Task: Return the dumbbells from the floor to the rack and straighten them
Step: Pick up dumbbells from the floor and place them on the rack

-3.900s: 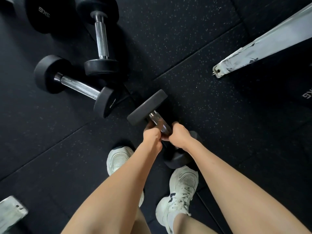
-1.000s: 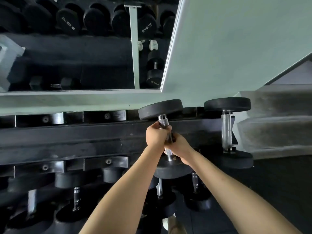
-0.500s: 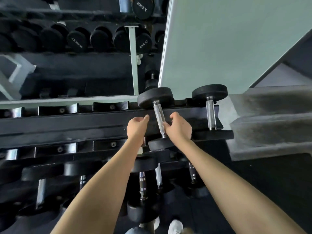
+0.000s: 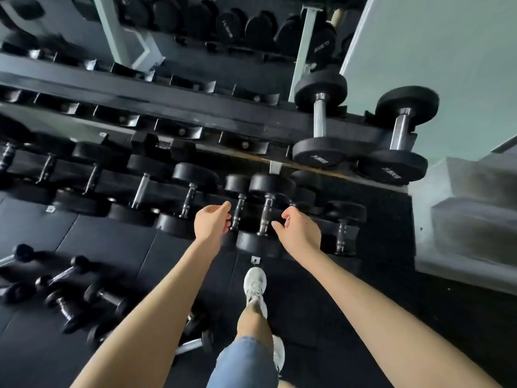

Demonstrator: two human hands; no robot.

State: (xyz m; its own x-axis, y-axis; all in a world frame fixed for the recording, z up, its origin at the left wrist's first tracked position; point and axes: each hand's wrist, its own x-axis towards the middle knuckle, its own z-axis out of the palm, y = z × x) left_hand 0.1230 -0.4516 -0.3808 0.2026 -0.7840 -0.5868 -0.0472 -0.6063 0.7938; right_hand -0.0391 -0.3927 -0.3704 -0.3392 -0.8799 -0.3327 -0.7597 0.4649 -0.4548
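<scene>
Left hand (image 4: pixel 212 224): fingers (image 4: pixel 222 207) loosely curled and released, gripping nothing. Right hand (image 4: pixel 301 233): fingers (image 4: pixel 287 213) likewise relaxed and half-curled, empty. Rack (image 4: pixel 195 114): black, tiered, running across the view beyond both hands. Middle dumbbell (image 4: pixel 265 215): black heads and steel handle, lying on the lower tier and seen between the two sets of fingers; whether either hand touches it cannot be told. Thin dumbbell (image 4: pixel 238 212): same tier, just beside the left fingers. Large dumbbell (image 4: pixel 319 121): on the upper tier, beyond and slightly right of the right fingers, handle pointing toward the person. Second large dumbbell (image 4: pixel 400 130): same tier, further right, roughly parallel to the first and close beside it. Loose small dumbbells (image 4: pixel 107 297): several scattered at mixed angles on the floor (image 4: pixel 112 242), well to the left of and nearer than the left fingers. White shoe (image 4: pixel 254 285): on the floor, nearer than both hands, between the forearms.
</scene>
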